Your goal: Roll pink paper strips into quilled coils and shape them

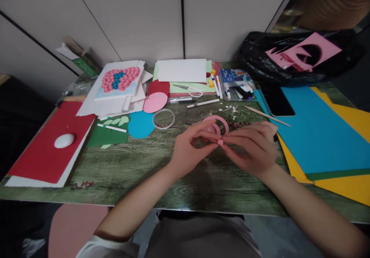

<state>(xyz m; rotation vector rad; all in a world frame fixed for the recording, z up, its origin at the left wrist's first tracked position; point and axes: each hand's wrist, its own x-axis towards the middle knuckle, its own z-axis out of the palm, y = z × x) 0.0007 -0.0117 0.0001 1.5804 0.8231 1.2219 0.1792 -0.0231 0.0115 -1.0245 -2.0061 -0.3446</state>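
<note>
Over the middle of the table, my left hand and my right hand meet fingertip to fingertip. Both pinch a pink paper strip, of which a small piece shows between the fingertips. Curling up behind the fingers is a pink paper spiral; whether it belongs to the same strip I cannot tell. Beyond my right hand lie small paper scraps and a pointed wooden stick. A roll of clear tape rests to the left of my left hand.
Scissors, a white pen and coloured paper circles lie toward the back. At left are red sheets and a pink flower picture. Blue sheets, a phone and a black bag occupy the right.
</note>
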